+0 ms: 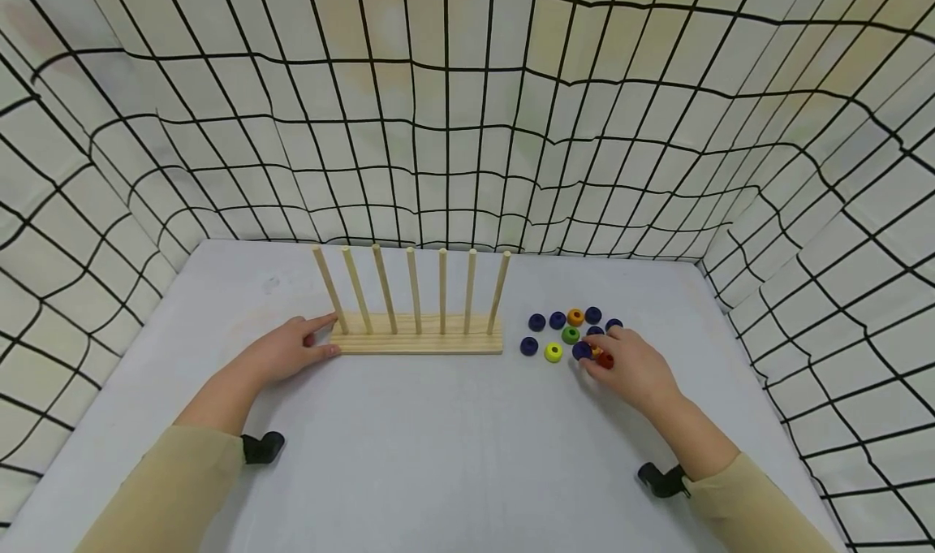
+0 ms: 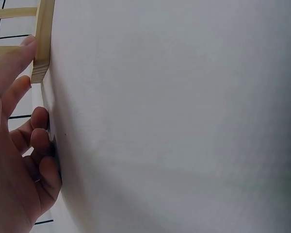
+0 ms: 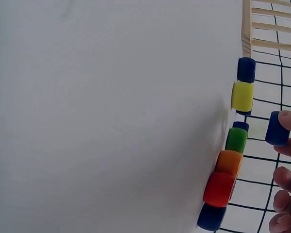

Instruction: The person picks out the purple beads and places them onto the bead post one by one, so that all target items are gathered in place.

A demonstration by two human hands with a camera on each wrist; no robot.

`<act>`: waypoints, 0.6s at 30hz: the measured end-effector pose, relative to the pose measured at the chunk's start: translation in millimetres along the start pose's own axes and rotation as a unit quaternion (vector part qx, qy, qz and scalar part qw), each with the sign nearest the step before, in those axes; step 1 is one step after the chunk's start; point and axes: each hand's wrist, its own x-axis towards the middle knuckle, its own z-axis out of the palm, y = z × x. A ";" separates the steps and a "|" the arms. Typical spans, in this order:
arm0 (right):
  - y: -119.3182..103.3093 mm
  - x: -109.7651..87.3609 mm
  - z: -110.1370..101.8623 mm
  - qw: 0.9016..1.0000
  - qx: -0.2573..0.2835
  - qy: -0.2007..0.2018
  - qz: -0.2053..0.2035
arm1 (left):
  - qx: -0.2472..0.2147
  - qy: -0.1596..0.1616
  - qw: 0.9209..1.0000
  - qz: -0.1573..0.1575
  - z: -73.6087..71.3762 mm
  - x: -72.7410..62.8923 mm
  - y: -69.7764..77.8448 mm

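A wooden peg stand [image 1: 416, 343] with a row of several upright pegs stands on the table. My left hand [image 1: 290, 350] holds its left end, thumb at the front corner and index finger near the first peg. The left wrist view shows the thumb [image 2: 19, 60] against the base [image 2: 43, 39], with the other fingers curled beside it. My right hand [image 1: 639, 372] pinches a dark blue bead [image 3: 277, 128] between thumb and finger, raised above the other beads. Below it lie a red bead [image 3: 219, 189], an orange bead [image 3: 229, 162] and a green bead [image 3: 236, 141].
More beads lie right of the stand, among them a yellow bead [image 1: 553, 352], an orange bead [image 1: 575, 317] and several blue beads [image 1: 536, 322]. Black netting [image 1: 467, 131] over white cloth surrounds the back and sides of the white table [image 1: 438, 455].
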 end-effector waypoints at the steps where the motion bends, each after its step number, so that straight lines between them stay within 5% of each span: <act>1: -0.5 0.4 0.0 1.000 0.001 0.003 -0.001 | -0.002 -0.002 1.000 0.000 -0.6 -0.4 1.0; 18: -10.1 10.1 -5.6 1.000 0.023 0.014 0.016 | -0.018 -0.014 1.000 -0.007 -1.1 0.9 0.9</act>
